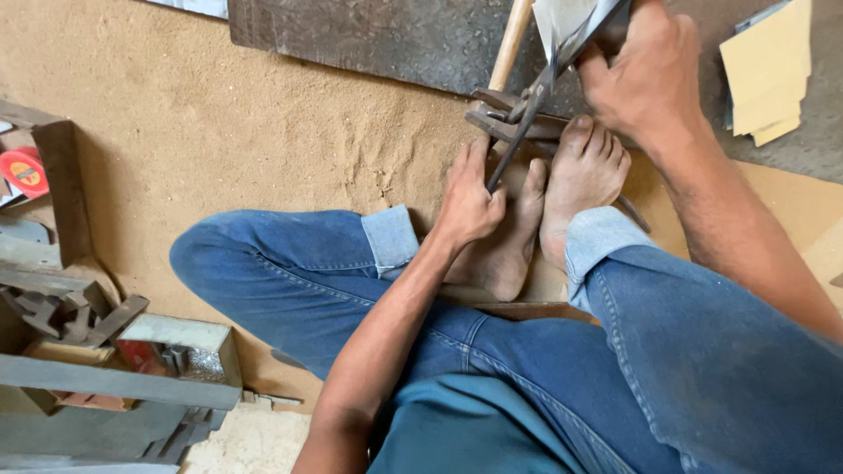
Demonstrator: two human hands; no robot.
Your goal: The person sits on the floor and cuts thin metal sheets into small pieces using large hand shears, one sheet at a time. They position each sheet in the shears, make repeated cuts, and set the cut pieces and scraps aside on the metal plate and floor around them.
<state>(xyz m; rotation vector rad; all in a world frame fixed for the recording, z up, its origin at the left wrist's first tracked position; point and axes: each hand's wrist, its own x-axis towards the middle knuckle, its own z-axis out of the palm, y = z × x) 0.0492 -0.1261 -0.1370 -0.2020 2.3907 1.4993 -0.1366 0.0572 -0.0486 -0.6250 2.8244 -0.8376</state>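
Nearest, we see our jeans-clad legs point(544, 351) crossed on the sandy floor point(263, 132). Our left hand point(468, 200) has its fingers closed around the lower handle of the metal shears point(527, 118), beside our bare feet point(562, 193). Farther off, our right hand point(645, 75) grips the upper handle, the blades biting a metal sheet point(562, 17).

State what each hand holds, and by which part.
Left hand grips the lower handle of the metal shears; right hand holds the upper handle.
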